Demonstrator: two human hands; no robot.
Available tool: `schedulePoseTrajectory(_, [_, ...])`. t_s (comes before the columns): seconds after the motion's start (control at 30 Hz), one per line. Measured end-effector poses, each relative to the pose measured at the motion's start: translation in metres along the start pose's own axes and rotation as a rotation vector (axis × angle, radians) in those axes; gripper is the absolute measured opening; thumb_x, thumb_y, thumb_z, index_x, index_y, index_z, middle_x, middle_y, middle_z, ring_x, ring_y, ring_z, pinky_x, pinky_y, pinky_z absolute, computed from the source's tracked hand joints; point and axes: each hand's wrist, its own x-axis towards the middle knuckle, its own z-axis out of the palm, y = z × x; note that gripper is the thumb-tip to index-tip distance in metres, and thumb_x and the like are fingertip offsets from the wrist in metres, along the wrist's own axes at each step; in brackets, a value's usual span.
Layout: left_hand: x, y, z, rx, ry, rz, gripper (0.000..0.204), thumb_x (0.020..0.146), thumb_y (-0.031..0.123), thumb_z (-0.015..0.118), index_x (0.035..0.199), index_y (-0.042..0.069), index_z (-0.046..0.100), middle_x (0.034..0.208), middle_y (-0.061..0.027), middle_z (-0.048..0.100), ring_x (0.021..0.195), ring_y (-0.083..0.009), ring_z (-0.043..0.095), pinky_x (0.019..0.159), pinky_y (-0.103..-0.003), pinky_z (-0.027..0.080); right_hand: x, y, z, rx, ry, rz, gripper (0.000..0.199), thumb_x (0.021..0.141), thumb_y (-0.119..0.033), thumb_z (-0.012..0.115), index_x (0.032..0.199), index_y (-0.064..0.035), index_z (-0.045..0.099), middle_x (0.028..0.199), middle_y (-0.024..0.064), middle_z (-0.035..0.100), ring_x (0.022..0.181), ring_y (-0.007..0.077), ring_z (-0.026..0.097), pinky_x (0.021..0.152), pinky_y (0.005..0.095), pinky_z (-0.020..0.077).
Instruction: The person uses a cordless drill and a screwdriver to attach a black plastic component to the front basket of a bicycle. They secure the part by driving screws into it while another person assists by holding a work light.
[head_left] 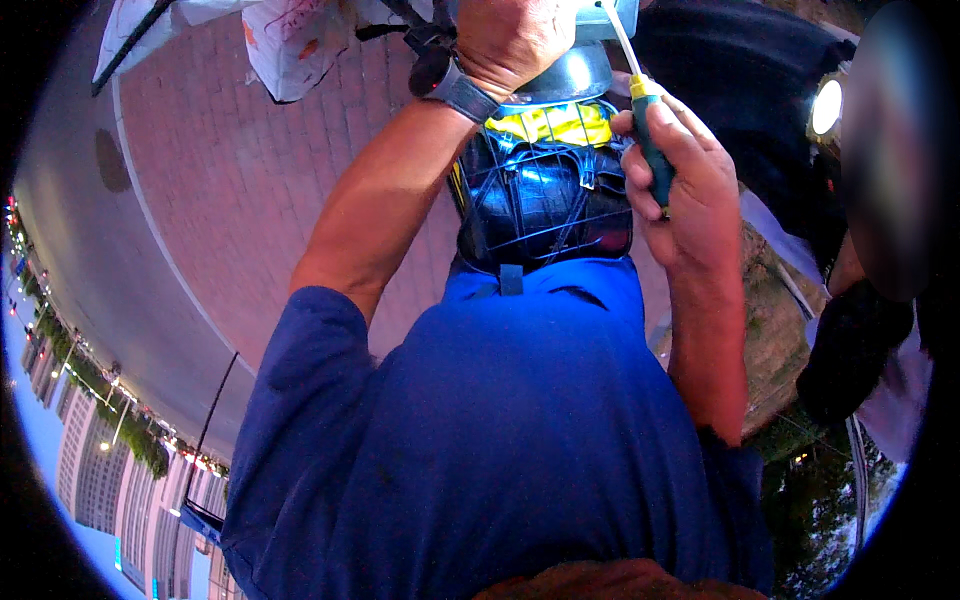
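Observation:
My left hand (510,40), with a dark watch on its wrist, is closed over the top of a shiny silver dome-shaped part (570,75) at the upper edge. Below the dome sits a black wire basket (545,200) with something yellow (555,122) in it. My right hand (672,185) grips a screwdriver (648,140) with a green and yellow handle. Its thin metal shaft points up and left toward the dome. What the tip touches is hidden at the frame's edge.
Another person in dark clothes (870,330) stands close on the right with a bright headlamp (827,106). Red brick paving (230,170) and a grey curb lie to the left. A white bag (290,45) hangs at the top left. My blue shirt (500,440) fills the lower middle.

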Motion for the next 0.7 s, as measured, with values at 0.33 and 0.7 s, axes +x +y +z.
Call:
schedulePoseTrajectory(0.33, [-0.001, 0.008, -0.005, 0.035, -0.028, -0.043, 0.017, 0.085, 0.005, 0.066, 0.102, 0.001, 0.066, 0.102, -0.0182, 0.068, 0.097, -0.0381, 0.066, 0.087, -0.046, 0.053, 0.003, 0.021, 0.002, -0.818, 0.217, -0.466, 0.032, 0.097, -0.015, 0.067, 0.124, 0.0025, 0.067, 0.092, 0.0123, 0.072, 0.074, 0.0171, 0.067, 0.059, 0.0335, 0.0526])
schedulePoseTrajectory(0.7, [-0.005, 0.001, -0.003, 0.048, -0.042, -0.030, 0.022, 0.085, 0.005, 0.065, 0.107, 0.001, 0.067, 0.104, -0.0178, 0.068, 0.101, -0.0383, 0.066, 0.091, -0.047, 0.053, 0.011, 0.016, -0.010, -0.281, 0.067, -0.187, 0.032, 0.098, -0.018, 0.066, 0.121, 0.0040, 0.064, 0.097, 0.0118, 0.071, 0.078, 0.0155, 0.067, 0.058, 0.0261, 0.0524])
